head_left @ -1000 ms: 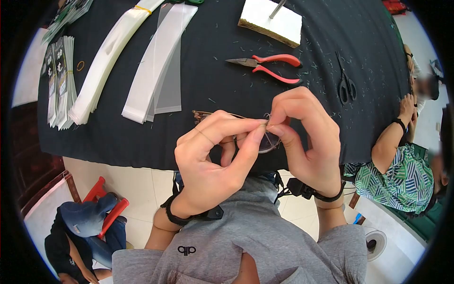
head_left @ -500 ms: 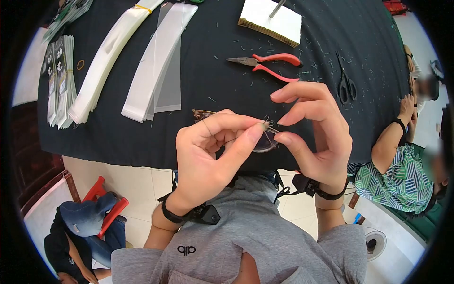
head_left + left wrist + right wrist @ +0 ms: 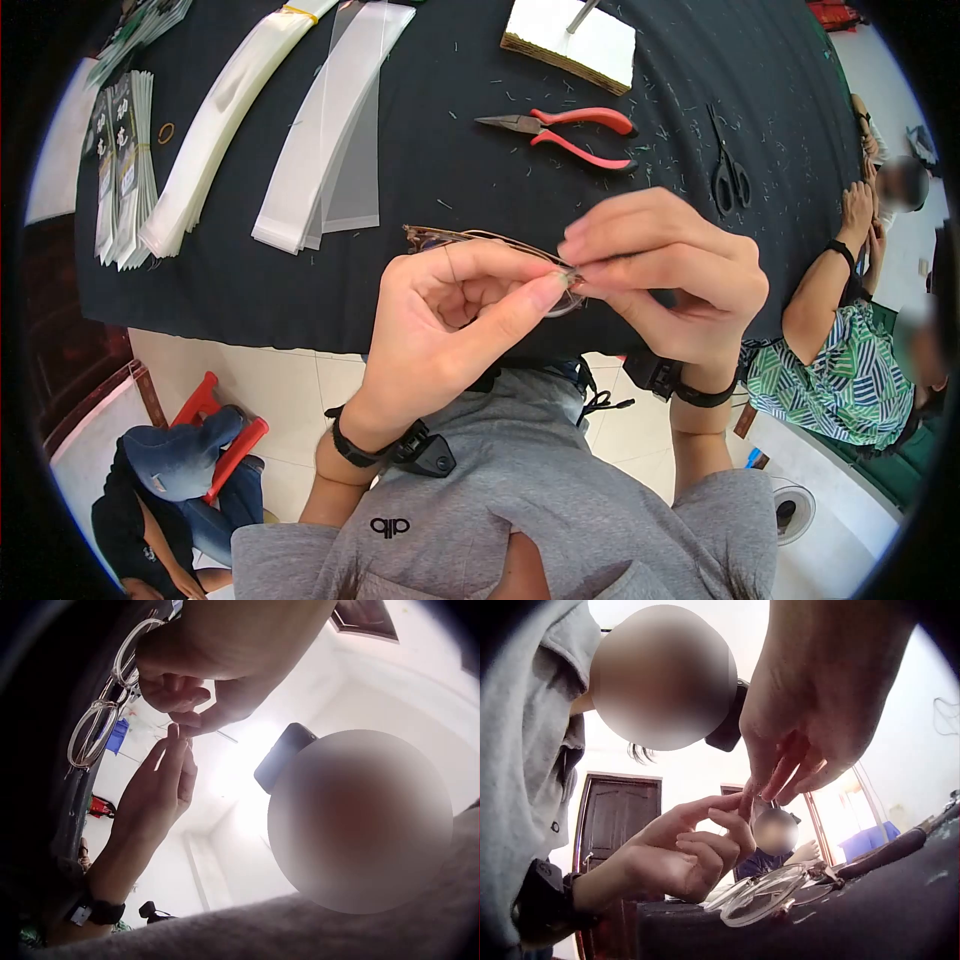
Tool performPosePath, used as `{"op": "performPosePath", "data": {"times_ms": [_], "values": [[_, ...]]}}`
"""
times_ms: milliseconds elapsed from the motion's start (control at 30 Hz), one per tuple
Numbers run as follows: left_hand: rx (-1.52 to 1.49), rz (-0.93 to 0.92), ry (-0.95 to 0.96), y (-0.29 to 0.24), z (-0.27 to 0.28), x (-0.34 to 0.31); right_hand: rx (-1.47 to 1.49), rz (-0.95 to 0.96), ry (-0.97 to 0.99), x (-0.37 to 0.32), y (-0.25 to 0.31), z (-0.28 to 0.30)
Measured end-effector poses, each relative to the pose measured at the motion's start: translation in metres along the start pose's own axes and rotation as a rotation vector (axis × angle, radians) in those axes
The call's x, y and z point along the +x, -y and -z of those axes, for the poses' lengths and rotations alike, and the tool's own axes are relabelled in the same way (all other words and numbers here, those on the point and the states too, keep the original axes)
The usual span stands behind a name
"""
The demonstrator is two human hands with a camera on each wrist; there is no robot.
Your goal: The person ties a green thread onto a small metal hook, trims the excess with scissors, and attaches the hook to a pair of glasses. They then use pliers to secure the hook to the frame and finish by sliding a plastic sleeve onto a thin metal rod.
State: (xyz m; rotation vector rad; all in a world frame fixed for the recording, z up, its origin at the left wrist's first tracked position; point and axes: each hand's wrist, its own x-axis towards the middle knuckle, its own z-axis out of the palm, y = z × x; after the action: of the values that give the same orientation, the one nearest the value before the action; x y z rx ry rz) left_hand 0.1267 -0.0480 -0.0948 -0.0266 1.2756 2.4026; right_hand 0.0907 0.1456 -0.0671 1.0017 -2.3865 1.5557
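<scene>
My left hand pinches a tiny thin strand between thumb and index finger, its other fingers curled inward. Meeting it at the fingertips, my right hand pinches at the same spot; the fingers largely hide the strand. Brown-framed glasses lie partly behind both hands in the head view. Their round rims show beside the hands in the left wrist view, where the glasses are at the upper left, and below the fingers in the right wrist view, with the glasses near the black cloth.
Red-handled pliers, black scissors and a white block with a metal rod lie beyond the hands on black cloth. Clear plastic sleeves and packets lie at left. Another person's arm is at right.
My right hand was spread apart from the left half a second ago; its fingers have come back leftward to the left fingertips. My left hand has kept its pinch.
</scene>
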Motion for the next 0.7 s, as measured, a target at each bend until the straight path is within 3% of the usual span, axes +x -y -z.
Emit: {"op": "performPosePath", "data": {"times_ms": [400,700], "values": [[0.125,0.131,0.046,-0.004,0.004,0.0,0.145,0.011,0.09,-0.002,-0.007,0.011],[0.101,0.042,0.042,-0.001,0.001,0.001,0.171,-0.06,0.078,0.0,-0.007,0.01]]}}
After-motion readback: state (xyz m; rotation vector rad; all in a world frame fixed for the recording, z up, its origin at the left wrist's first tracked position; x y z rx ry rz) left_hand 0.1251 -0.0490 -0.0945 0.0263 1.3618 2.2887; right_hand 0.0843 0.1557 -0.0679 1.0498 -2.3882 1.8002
